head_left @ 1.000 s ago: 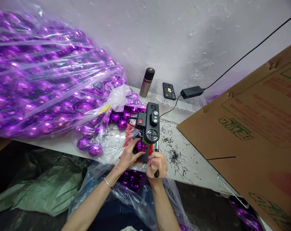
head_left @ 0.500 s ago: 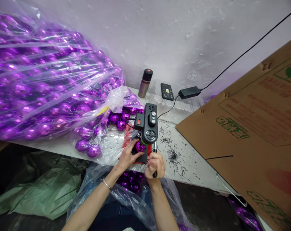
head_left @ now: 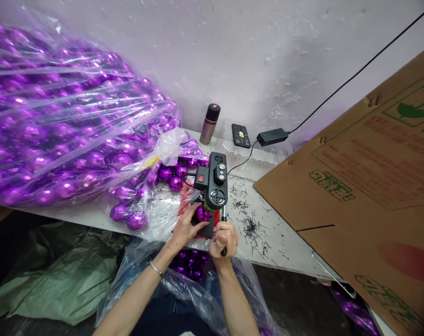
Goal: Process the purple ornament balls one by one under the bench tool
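A black tabletop press with a red switch and round vents stands on the white table. Under its head sits a shiny purple mirror-ball ornament. My left hand grips this ball from the left, thumb at its lower side. Wrapped round the black handle of the press lever is my right hand, just right of the machine's base. Several loose purple balls lie behind and left of my left hand. The contact between the press head and the ball is partly hidden.
A large clear bag of purple balls fills the left. At the back are a bottle, a phone and a power adapter. Black scraps litter the table to the right, beside a cardboard box.
The whole view has shifted slightly. Both hands stay in place, the left at the ball and the right on the lever handle.
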Demonstrator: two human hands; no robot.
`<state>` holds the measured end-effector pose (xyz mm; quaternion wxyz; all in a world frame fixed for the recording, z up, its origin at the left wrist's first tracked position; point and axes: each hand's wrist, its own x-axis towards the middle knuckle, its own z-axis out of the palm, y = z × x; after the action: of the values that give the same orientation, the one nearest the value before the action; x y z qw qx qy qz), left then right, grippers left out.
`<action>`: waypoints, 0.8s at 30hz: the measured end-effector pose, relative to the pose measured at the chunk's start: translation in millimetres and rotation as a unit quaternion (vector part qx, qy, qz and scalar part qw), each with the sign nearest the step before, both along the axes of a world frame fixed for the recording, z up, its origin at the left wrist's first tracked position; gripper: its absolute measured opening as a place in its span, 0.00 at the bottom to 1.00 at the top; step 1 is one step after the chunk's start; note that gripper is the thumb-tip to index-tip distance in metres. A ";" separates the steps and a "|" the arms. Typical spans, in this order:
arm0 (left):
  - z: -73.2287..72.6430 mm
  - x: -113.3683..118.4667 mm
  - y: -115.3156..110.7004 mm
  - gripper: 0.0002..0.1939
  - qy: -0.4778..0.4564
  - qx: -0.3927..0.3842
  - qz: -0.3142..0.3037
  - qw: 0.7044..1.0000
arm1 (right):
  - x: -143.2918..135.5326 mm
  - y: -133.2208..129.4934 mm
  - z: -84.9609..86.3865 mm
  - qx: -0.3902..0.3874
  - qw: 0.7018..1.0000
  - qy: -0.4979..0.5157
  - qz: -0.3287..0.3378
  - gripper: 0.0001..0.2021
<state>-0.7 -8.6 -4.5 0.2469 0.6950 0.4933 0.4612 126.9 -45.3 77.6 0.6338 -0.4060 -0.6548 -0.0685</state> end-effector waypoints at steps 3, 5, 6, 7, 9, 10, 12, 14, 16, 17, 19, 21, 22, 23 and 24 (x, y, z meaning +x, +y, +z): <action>-1.0 0.3 0.7 0.31 -0.005 0.005 0.001 1.000 | 0.9 3.2 -4.3 0.018 0.999 -0.021 0.016 0.18; -1.1 0.2 0.6 0.31 -0.006 0.011 -0.001 1.000 | 0.7 3.5 -6.0 0.024 0.999 -0.024 0.021 0.17; -1.0 0.0 0.5 0.31 -0.006 0.011 -0.001 1.000 | 0.3 2.7 -4.7 0.023 0.999 -0.018 0.021 0.17; -0.9 -0.3 0.3 0.31 -0.006 0.008 -0.001 1.000 | -0.4 1.3 -1.3 0.015 1.000 -0.009 0.019 0.17; -0.5 -0.8 0.3 0.30 -0.008 -0.001 -0.003 1.000 | -2.0 -2.8 12.7 -0.013 1.000 0.015 0.019 0.17; -0.3 -1.0 0.8 0.30 -0.009 -0.004 -0.005 1.000 | -2.9 -5.0 22.8 -0.035 0.999 0.027 0.023 0.16; 0.6 -0.7 2.4 0.30 -0.013 -0.005 -0.009 1.000 | -4.1 -8.2 45.7 -0.074 0.995 0.056 0.032 0.16; 2.8 -0.1 3.2 0.30 -0.019 -0.002 -0.008 1.000 | -4.7 -9.2 65.8 -0.102 0.991 0.075 0.044 0.16; 6.0 -0.5 -0.6 0.30 -0.025 0.005 0.004 1.000 | -4.8 -8.9 77.4 -0.113 0.989 0.086 0.050 0.17; 7.4 -1.6 -5.7 0.30 -0.025 0.010 0.014 1.000 | -4.7 -8.6 79.6 -0.115 0.988 0.087 0.051 0.17; 7.8 -5.9 -24.3 0.32 -0.018 0.031 0.031 0.999 | -4.6 -8.6 78.3 -0.112 0.989 0.081 0.049 0.17; 2.8 -11.6 -52.9 0.36 0.004 0.067 0.012 0.998 | -4.7 -9.1 73.4 -0.109 0.990 0.070 0.049 0.17; -2.1 -14.0 -69.5 0.38 0.022 0.087 -0.019 0.996 | -4.9 -9.5 70.9 -0.107 0.991 0.066 0.048 0.17; -7.9 -15.6 -86.1 0.40 0.043 0.107 -0.064 0.991 | -5.2 -9.8 68.8 -0.102 0.992 0.063 0.047 0.17; -14.0 -16.3 -101.5 0.42 0.068 0.117 -0.109 0.985 | -5.5 -10.0 67.3 -0.098 0.992 0.060 0.045 0.17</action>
<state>-17.0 -110.1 -18.5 0.1787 0.7985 0.3730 0.4374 121.4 -55.3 145.0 0.6315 -0.4393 -0.6370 0.0492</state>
